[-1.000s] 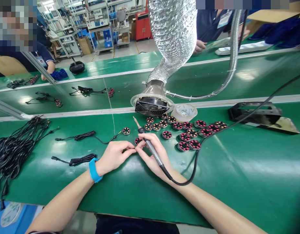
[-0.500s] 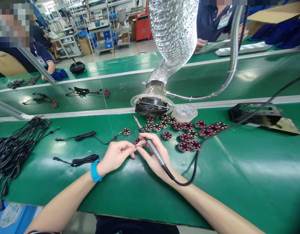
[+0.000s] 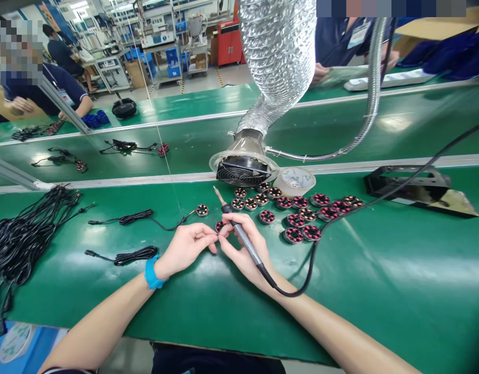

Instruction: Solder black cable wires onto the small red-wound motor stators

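My right hand (image 3: 245, 246) holds a grey soldering iron (image 3: 247, 243), its bare tip pointing up and left. With thumb and finger pinched, my left hand (image 3: 188, 248) meets the right fingertips; whatever is between them is too small to make out. Just behind the fingers a round coil part (image 3: 220, 226) is partly hidden. Left of it, another round part (image 3: 202, 210) is joined to a coiled black cable (image 3: 136, 217). A second coiled cable (image 3: 135, 256) lies nearer my left wrist. Several round parts with red or copper coils (image 3: 295, 220) lie to the right.
A fume duct with a fan (image 3: 242, 172) hangs over the bench (image 3: 231, 311). Behind the parts is a clear round tub (image 3: 296, 179). A black metal stand (image 3: 411, 184) is at right, a heap of black cables (image 3: 25, 234) at left. People sit beyond the low partition.
Both hands have barely moved and stay together at the fingertips. At the upper left, the person beyond the partition has shifted, and a hand now shows there.
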`<state>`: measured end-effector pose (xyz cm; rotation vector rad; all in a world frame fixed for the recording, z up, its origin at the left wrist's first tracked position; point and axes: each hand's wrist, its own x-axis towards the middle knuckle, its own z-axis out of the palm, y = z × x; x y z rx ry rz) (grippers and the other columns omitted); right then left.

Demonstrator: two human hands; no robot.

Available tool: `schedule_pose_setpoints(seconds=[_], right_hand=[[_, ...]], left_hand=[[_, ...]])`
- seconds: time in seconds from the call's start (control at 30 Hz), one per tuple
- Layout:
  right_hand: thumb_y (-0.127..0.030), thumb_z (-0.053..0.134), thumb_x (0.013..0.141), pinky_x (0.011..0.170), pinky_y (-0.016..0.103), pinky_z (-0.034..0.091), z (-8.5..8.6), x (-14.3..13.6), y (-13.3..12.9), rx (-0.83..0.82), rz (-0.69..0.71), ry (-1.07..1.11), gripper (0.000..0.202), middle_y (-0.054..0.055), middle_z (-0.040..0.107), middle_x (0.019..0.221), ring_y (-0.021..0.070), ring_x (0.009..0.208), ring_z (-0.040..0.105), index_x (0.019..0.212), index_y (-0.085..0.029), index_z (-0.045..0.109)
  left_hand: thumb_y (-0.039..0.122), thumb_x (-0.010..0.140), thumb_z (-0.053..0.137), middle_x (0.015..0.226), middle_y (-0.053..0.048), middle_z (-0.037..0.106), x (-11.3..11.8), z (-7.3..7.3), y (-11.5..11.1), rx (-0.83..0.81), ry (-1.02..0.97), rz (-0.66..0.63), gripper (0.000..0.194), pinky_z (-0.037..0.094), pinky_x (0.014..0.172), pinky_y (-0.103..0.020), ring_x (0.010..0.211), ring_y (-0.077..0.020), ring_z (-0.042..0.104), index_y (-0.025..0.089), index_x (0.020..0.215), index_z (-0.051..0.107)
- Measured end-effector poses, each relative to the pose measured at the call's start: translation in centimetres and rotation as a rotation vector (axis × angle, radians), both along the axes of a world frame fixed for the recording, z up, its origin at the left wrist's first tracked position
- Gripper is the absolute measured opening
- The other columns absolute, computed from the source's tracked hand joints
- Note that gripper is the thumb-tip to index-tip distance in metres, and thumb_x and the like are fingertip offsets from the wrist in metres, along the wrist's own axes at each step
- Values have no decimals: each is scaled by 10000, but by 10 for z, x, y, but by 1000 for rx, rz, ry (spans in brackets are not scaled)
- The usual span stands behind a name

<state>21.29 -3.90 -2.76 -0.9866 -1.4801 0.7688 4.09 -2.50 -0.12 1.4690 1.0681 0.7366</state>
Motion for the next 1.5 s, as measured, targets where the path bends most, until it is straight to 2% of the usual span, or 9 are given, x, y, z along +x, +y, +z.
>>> schedule_pose_setpoints(seconds=[0.2, 0.3, 0.4, 0.53, 0.67, 1.03, 1.2, 1.37, 1.5], right_hand=[[-104, 610, 817, 785, 309, 582, 1, -2, -1, 24, -11, -8, 359, 5, 574, 946, 107, 700, 649, 1141, -252, 561], [-113, 617, 823, 835, 361, 573, 1, -1, 0, 46, -43, -32, 362, 7, 597, 921, 143, 757, 665, 1151, -257, 561], [-133, 662, 813, 875, 411, 562, 3, 1, 0, 128, -88, -98, 388, 17, 623, 901, 199, 878, 656, 1162, -272, 565], [-131, 669, 834, 887, 439, 555, 6, 2, -1, 230, -91, -163, 396, 23, 660, 884, 233, 964, 629, 1175, -304, 564], [-115, 628, 863, 899, 449, 552, 6, 1, -2, 251, -67, -175, 395, 26, 675, 876, 234, 983, 638, 1201, -306, 554], [-120, 651, 834, 874, 475, 570, 10, 1, -5, 323, -70, -192, 443, 30, 688, 890, 246, 957, 653, 1219, -309, 544], [-103, 595, 894, 892, 442, 568, 3, 1, -3, 278, -62, -198, 396, 30, 659, 907, 224, 951, 667, 1228, -310, 548], [-105, 573, 904, 855, 393, 583, -2, 3, 0, 168, -46, -199, 382, 47, 604, 1029, 189, 874, 677, 1226, -307, 547], [-94, 563, 905, 830, 359, 588, -4, 2, 1, 137, -22, -157, 375, 51, 559, 1076, 159, 814, 668, 1220, -299, 554]], left_hand=[[449, 865, 667, 685, -44, 701, -1, 2, 1, -64, -71, 0, 324, 510, 756, -294, 683, -152, 647, 126, 849, 647], [446, 851, 675, 637, -19, 660, -1, 4, 3, -63, -29, 12, 320, 479, 671, -258, 618, -129, 602, 129, 835, 637], [384, 836, 674, 602, 4, 618, 0, 3, 2, -52, 36, 21, 257, 422, 580, -221, 556, -105, 549, 132, 817, 631], [290, 816, 629, 590, 12, 605, 2, 0, -1, -20, 132, -7, 150, 399, 557, -209, 549, -103, 533, 146, 776, 619], [269, 818, 579, 600, 10, 610, 3, -1, -4, -1, 178, -30, 127, 413, 566, -217, 559, -112, 533, 156, 772, 616], [255, 830, 574, 633, 2, 642, -1, -10, 0, 47, 217, -27, 114, 434, 578, -223, 573, -123, 566, 160, 812, 634], [320, 878, 566, 614, 13, 615, 0, -6, -1, 65, 250, -39, 195, 384, 561, -216, 572, -114, 517, 163, 770, 608], [378, 909, 592, 671, 13, 623, -4, -1, 2, 148, 294, -52, 255, 334, 561, -233, 577, -107, 436, 162, 804, 678], [349, 911, 610, 788, -24, 658, -6, 1, 5, 293, 342, -34, 207, 394, 702, -262, 757, -163, 509, 186, 842, 717]])
